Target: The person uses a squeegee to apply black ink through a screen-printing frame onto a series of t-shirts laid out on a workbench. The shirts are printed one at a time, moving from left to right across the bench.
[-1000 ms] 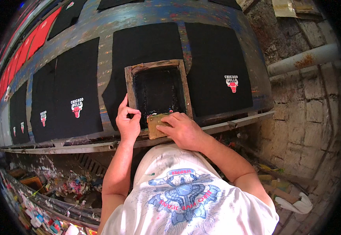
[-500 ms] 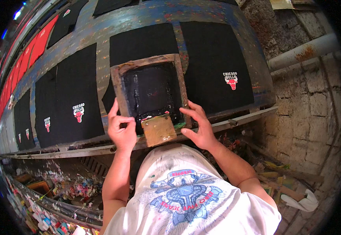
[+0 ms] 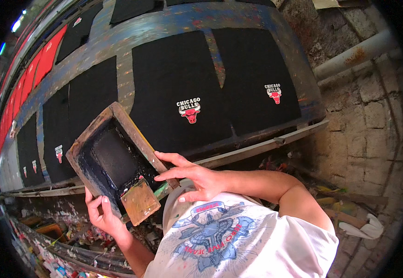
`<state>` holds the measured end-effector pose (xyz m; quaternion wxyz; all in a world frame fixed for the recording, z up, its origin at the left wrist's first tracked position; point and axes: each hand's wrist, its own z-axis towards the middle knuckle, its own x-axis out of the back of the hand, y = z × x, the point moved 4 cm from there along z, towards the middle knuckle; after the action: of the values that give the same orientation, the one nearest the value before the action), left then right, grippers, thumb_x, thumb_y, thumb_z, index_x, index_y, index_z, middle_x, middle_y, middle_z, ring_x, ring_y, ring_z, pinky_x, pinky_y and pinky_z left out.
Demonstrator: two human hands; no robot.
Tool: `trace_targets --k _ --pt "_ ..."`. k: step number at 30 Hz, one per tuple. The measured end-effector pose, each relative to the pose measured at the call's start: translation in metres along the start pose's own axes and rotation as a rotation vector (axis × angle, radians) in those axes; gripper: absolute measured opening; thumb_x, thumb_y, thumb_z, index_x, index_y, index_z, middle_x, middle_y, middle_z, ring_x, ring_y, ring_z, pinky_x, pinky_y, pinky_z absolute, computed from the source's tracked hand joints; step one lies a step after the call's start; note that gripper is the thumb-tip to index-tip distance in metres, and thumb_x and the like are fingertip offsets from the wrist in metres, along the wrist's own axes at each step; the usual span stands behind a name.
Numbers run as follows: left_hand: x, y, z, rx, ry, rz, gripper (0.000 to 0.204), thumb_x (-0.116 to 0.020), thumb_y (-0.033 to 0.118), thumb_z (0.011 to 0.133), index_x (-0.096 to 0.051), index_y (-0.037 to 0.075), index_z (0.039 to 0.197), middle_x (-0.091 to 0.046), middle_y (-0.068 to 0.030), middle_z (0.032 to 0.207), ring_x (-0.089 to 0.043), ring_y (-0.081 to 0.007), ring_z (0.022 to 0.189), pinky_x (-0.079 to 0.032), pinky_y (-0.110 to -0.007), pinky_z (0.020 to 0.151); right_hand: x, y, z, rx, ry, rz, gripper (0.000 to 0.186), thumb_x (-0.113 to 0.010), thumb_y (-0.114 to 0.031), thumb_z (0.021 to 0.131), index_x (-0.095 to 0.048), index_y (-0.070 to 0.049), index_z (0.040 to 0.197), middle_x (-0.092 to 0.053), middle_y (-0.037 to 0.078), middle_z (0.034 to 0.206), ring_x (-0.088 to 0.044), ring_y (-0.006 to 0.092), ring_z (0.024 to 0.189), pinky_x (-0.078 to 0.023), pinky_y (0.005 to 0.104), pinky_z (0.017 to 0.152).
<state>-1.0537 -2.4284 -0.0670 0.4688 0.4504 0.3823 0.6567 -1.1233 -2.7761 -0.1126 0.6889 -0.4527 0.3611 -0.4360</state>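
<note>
A wooden screen printing frame (image 3: 139,139) is tilted over the table's front edge at left of centre, its mesh dark with ink. My left hand (image 3: 104,215) grips its lower left edge, thumb on top. On the right side rail lie the fingers of my right hand (image 3: 194,180), the thumb lower down near the corner. A tan, squarish squeegee (image 3: 141,202) rests inside the frame's near end and sticks out over it. Beyond the frame, a black cloth piece (image 3: 173,74) lies flat, bearing a red and white bull-head print (image 3: 189,111) with lettering.
Another printed black piece (image 3: 261,65) lies to the right, others to the left. Red pieces (image 3: 44,62) lie at the far left of the paint-stained table (image 3: 125,83). A rail (image 3: 252,151) runs along its front edge. A pipe (image 3: 354,58) and block wall (image 3: 359,125) stand right.
Both hands have lifted the frame off the black piece and carried it left and nearer, turning it. The bull-head print beneath is now uncovered. The squeegee moved along with the frame.
</note>
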Motion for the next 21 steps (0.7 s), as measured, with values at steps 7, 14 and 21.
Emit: trace_targets --k 7,14,21 --pt "0.026 -0.006 -0.016 0.120 0.126 0.019 0.030 -0.065 0.010 0.114 -0.058 -0.002 0.087 -0.061 -0.0256 0.167 -0.069 -0.0219 0.123 -0.053 -0.037 0.108 -0.022 0.012 0.015 -0.052 -0.053 -0.021 0.083 -0.087 -0.049 0.096 -0.061 -0.012 0.165 -0.017 0.033 0.185 -0.017 0.0510 0.173 -0.019 0.0619 0.137" --pt "0.029 -0.018 0.001 0.061 0.033 0.011 0.016 -0.067 0.005 0.112 -0.064 -0.002 0.098 -0.058 -0.0288 0.168 -0.067 -0.0269 0.133 -0.053 -0.041 0.115 -0.033 0.012 0.014 -0.080 -0.011 -0.080 0.080 -0.084 -0.047 0.098 -0.060 -0.011 0.165 -0.017 0.032 0.186 -0.015 0.0500 0.174 -0.018 0.0614 0.138" --pt "-0.007 -0.025 0.013 0.019 -0.090 -0.115 0.011 -0.072 -0.009 0.103 -0.068 -0.001 0.110 -0.054 -0.0299 0.170 -0.063 -0.0313 0.145 -0.051 -0.044 0.121 -0.019 -0.009 -0.009 -0.118 0.073 -0.198 0.079 -0.082 -0.046 0.100 -0.059 -0.008 0.165 -0.018 0.032 0.185 -0.015 0.0493 0.174 -0.019 0.0602 0.138"
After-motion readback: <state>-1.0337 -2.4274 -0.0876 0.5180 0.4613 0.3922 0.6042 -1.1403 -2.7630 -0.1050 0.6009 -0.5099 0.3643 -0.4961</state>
